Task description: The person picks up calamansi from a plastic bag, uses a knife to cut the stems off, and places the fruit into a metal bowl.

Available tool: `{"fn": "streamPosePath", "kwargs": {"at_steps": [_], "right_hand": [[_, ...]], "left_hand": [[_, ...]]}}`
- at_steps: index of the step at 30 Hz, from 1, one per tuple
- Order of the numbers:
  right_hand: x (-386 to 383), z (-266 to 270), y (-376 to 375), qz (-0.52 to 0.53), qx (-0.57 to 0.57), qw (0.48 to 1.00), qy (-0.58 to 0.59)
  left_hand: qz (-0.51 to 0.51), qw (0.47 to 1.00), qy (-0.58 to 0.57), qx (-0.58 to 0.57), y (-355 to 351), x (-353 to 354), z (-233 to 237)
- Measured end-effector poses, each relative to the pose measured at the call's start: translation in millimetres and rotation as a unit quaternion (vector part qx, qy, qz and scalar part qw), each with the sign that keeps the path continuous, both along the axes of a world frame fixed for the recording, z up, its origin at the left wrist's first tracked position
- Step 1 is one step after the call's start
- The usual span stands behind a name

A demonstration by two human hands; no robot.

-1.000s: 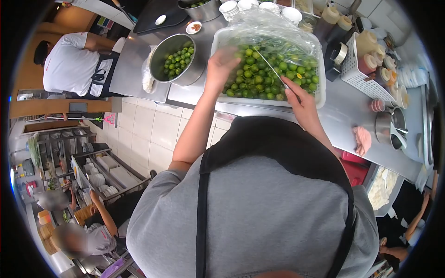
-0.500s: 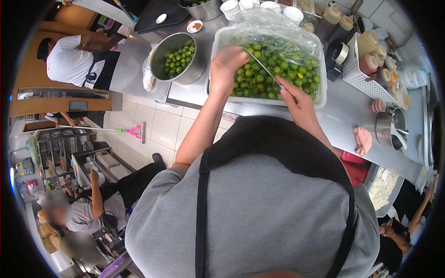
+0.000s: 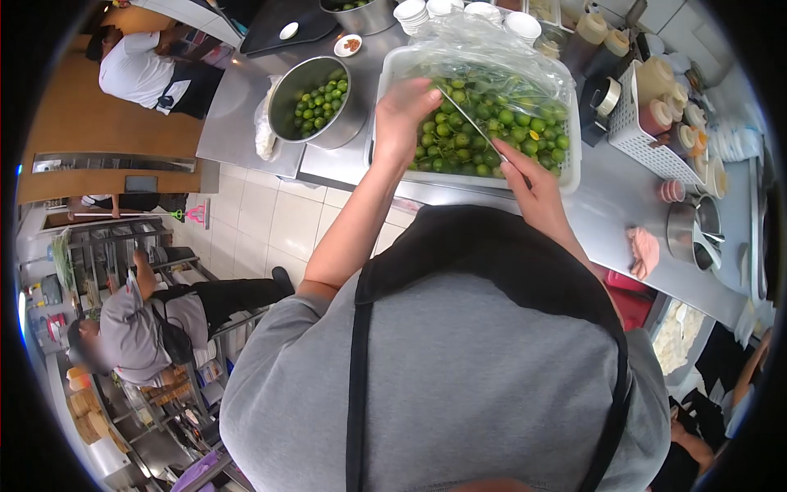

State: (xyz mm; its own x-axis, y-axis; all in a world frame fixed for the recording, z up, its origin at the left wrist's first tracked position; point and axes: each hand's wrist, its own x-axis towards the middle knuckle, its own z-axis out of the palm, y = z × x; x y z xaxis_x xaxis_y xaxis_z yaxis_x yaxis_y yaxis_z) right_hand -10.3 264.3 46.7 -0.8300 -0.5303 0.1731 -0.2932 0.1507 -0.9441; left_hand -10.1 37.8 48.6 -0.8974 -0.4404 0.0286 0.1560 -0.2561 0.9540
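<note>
A white plastic tub (image 3: 569,176) holds many small green limes (image 3: 463,139), some with stems and leaves. My right hand (image 3: 531,179) is closed on a knife (image 3: 474,123), its thin blade slanting up and left over the limes. Above the tub's left side, my left hand (image 3: 402,123) is curled with its thumb near the blade's tip. Its fingers are blurred, and whatever they pinch cannot be made out. Clear plastic film (image 3: 500,66) drapes over the tub's far part. More limes lie in a steel pot (image 3: 352,119) left of the tub.
A white basket (image 3: 627,135) of sauce bottles stands on the right. Stacked white bowls (image 3: 410,15) sit behind the tub. A pink cloth (image 3: 643,250) lies on the steel counter (image 3: 590,213). Other people work at the left, one (image 3: 152,328) by shelving, and at the lower right.
My hands and the knife stay in nearly the same place. At the left, the pink mop has moved left, and the person by the shelving has shifted posture.
</note>
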Motion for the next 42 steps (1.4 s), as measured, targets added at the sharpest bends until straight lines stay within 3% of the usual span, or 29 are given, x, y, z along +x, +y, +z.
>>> {"fn": "streamPosePath", "kwargs": {"at_steps": [8,12,14,17,20,22,24,25,27,28,30,32,34,38,39,40,41,42], "right_hand": [[-5,2,-1,-0.009,0.032,0.999,0.031],[-6,7,-7,-0.024,0.037,0.998,0.036],[-5,7,-7,-0.023,0.025,0.999,0.039],[-6,5,-7,-0.018,0.037,0.998,0.044],[-6,-6,-3,-0.011,0.056,0.998,0.040],[-7,-13,1,-0.026,0.030,0.999,0.035],[-9,-11,6,-0.028,0.043,0.999,0.015],[-10,-10,8,-0.033,0.055,0.998,-0.004],[-11,-14,9,-0.040,0.044,0.998,0.001],[-12,-16,9,-0.048,0.033,0.998,0.007],[-12,-13,9,-0.048,0.041,0.998,0.007],[-11,-11,7,-0.048,0.049,0.998,0.009],[-10,-12,6,-0.044,0.023,0.998,0.034],[-8,-13,10,-0.047,0.017,0.998,0.032],[-8,-10,11,-0.043,0.027,0.999,-0.001],[-7,-8,10,-0.038,0.036,0.998,-0.034],[-6,-5,9,-0.035,0.036,0.998,-0.036],[-5,-2,7,-0.032,0.025,0.997,-0.058]], "left_hand": [[-0.015,1.000,-0.006,-0.016,11,2,-5],[-0.060,0.997,-0.009,0.043,16,4,0],[-0.094,0.985,-0.017,0.146,11,5,5],[-0.067,0.971,-0.016,0.230,-6,3,-2],[-0.068,0.972,0.023,0.223,-37,4,9],[0.054,0.993,0.005,0.102,-68,5,13],[0.174,0.979,-0.021,-0.104,-97,9,21],[0.247,0.928,-0.038,-0.277,-113,10,20],[0.349,0.752,-0.021,-0.560,-120,11,19],[0.349,0.752,-0.020,-0.560,-112,10,18],[0.171,0.793,-0.078,-0.580,-88,5,11],[0.053,0.746,-0.146,-0.648,-75,-4,-25],[0.055,0.666,-0.210,-0.713,-50,-9,-50],[0.068,0.688,-0.146,-0.707,-36,-6,-42],[0.063,0.825,-0.128,-0.547,-35,-6,-30],[0.058,0.924,-0.106,-0.362,-35,-4,-16],[-0.006,0.984,-0.079,-0.160,-35,0,-3],[-0.003,0.984,-0.080,-0.160,-35,2,0]]}}
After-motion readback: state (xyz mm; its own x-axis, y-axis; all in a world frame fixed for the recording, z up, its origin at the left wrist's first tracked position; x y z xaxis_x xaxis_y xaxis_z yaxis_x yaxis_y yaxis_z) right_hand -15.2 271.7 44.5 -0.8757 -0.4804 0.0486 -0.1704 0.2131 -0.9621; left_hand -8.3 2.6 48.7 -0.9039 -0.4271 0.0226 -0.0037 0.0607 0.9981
